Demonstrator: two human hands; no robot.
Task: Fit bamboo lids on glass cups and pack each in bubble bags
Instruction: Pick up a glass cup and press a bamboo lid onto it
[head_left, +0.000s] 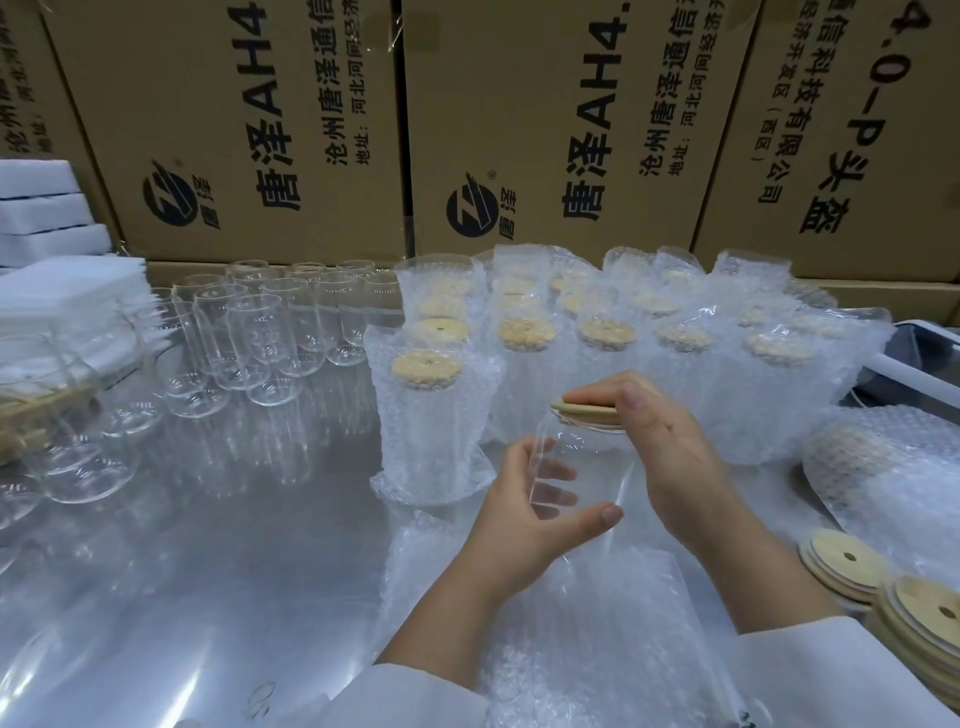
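Observation:
A clear glass cup (589, 470) is held upright above the table in front of me. My left hand (524, 519) grips its body, fingers curled round the far side and thumb across the front. My right hand (670, 447) holds a round bamboo lid (584, 408) at the cup's rim, thumb on top and fingers behind it. The lid lies tilted on the rim. Flat bubble bags (561, 623) lie under my wrists. Loose bamboo lids (844, 564) are stacked at the right.
Several bare glass cups (260, 338) stand at the left on the shiny metal table (234, 545). Several bagged, lidded cups (431, 415) fill the back right. White foam sheets (57, 291) sit far left. Cardboard boxes (234, 130) wall the back.

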